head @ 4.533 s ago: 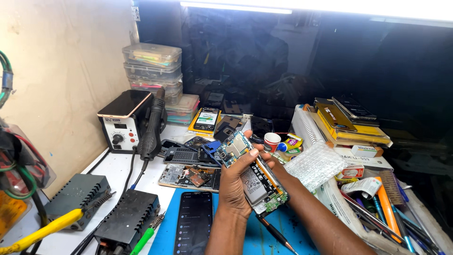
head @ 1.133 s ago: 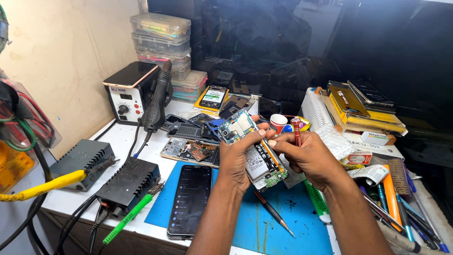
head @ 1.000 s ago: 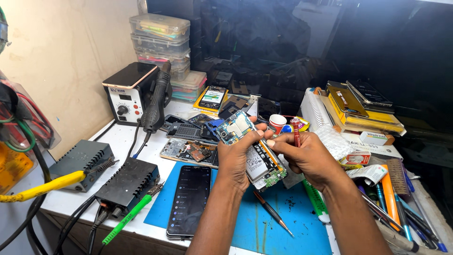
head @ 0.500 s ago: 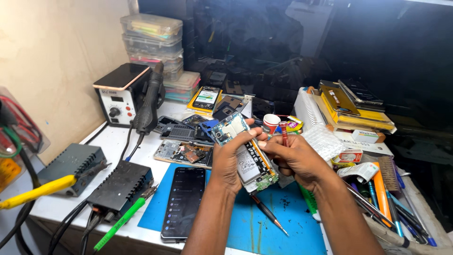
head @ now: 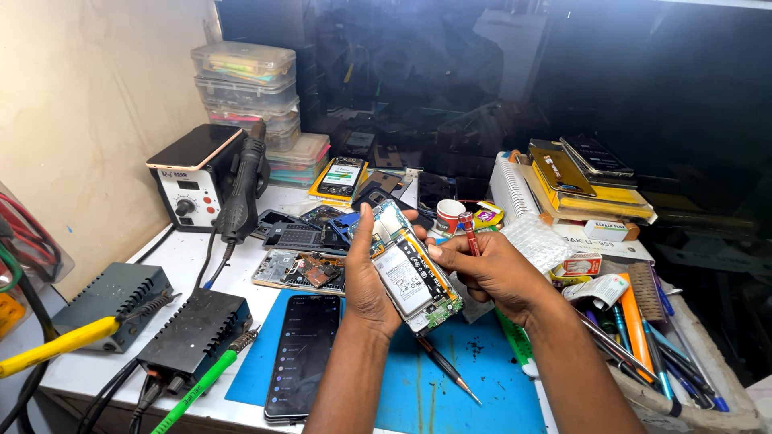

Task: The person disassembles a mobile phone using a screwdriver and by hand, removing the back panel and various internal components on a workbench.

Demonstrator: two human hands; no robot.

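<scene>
Blue mat (head: 490,386) lies under your hands. Your left hand (head: 368,277) grips the opened phone (head: 410,277) above it. Your right hand (head: 498,269) touches its edge, fingers closed around a red screwdriver (head: 469,231).

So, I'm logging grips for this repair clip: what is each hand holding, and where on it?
The left hand grips the opened phone along its left edge. The right hand holds a red screwdriver by its shaft, fingertips touching the phone's right edge.

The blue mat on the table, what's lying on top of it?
On the blue mat lie a black phone and a thin screwdriver. The left hand and opened phone hide the part beneath them.
</scene>
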